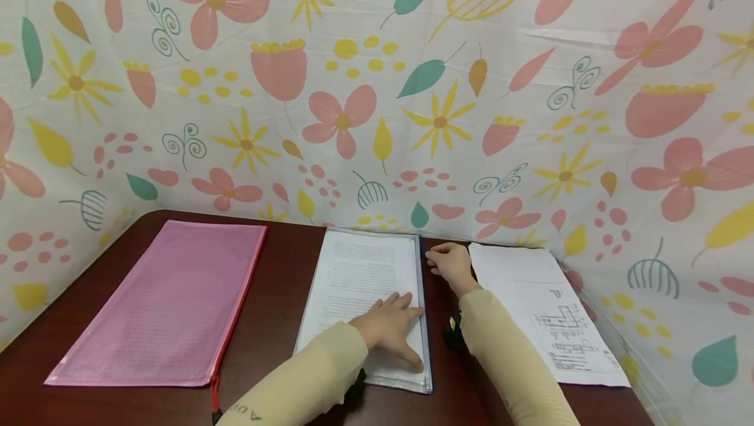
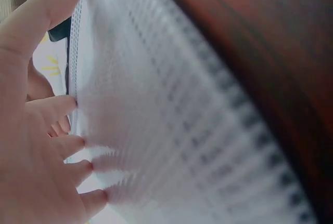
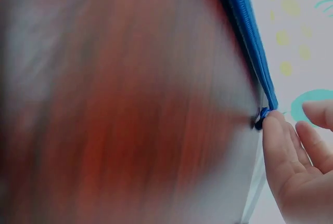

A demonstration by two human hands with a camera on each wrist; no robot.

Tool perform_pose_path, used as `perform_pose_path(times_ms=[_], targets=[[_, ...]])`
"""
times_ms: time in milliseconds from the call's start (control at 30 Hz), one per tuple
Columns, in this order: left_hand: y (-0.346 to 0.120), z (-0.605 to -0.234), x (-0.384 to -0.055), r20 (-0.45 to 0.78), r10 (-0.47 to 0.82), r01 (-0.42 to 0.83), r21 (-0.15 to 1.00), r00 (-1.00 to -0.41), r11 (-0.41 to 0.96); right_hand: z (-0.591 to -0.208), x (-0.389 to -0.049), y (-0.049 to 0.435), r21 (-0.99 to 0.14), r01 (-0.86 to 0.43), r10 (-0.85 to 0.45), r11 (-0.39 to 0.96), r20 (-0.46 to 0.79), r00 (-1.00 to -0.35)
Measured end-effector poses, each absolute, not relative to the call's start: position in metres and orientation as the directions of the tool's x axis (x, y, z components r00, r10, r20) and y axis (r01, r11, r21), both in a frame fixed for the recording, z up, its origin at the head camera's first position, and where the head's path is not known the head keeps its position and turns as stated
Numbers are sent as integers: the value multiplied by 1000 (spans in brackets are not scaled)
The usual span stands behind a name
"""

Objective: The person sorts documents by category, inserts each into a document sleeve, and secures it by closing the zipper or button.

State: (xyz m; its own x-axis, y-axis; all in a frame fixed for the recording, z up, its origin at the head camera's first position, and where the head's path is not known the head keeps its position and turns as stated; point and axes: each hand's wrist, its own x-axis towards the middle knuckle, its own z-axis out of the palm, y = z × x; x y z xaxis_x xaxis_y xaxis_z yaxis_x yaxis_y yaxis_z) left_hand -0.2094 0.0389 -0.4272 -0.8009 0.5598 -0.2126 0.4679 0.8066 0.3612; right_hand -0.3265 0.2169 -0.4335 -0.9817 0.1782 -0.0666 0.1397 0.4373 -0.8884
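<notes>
A clear mesh zip pouch [image 1: 370, 282] with printed sheets inside lies on the table. My left hand [image 1: 393, 328] rests on its lower right part with fingers spread. In the left wrist view, the fingertips [image 2: 86, 167] press on the pouch's ribbed surface. My right hand [image 1: 452, 266] is at the pouch's top right corner. In the right wrist view, a blue zipper [image 3: 250, 37] runs along the pouch edge to a blue zipper pull [image 3: 264, 115]. My right fingertips [image 3: 274, 122] are right at that pull, with the thumb apart from them.
On the left lies a pink mesh zip pouch [image 1: 171, 301] with a red zipper edge and a red cord [image 1: 215, 393]. Printed sheets [image 1: 538, 308] with diagrams lie to the right, partly behind the right forearm. A flower-patterned curtain [image 1: 377, 99] rises behind the dark table [image 1: 283, 282].
</notes>
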Motion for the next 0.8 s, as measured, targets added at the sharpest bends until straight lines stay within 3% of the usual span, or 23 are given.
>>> perform_pose_path(times_ms=[267, 433, 800], targets=[[32, -428, -212, -110, 584, 501, 402, -805, 766, -428, -313, 228, -741, 92, 121, 665, -15, -993], [23, -428, -216, -106, 553, 467, 420, -826, 778, -427, -303, 239, -617, 1, 15, 787, 18, -1000], [-6, -427, -223, -115, 461, 374, 430, -880, 822, -423, -277, 257, -478, -152, -172, 865, 2, -985]])
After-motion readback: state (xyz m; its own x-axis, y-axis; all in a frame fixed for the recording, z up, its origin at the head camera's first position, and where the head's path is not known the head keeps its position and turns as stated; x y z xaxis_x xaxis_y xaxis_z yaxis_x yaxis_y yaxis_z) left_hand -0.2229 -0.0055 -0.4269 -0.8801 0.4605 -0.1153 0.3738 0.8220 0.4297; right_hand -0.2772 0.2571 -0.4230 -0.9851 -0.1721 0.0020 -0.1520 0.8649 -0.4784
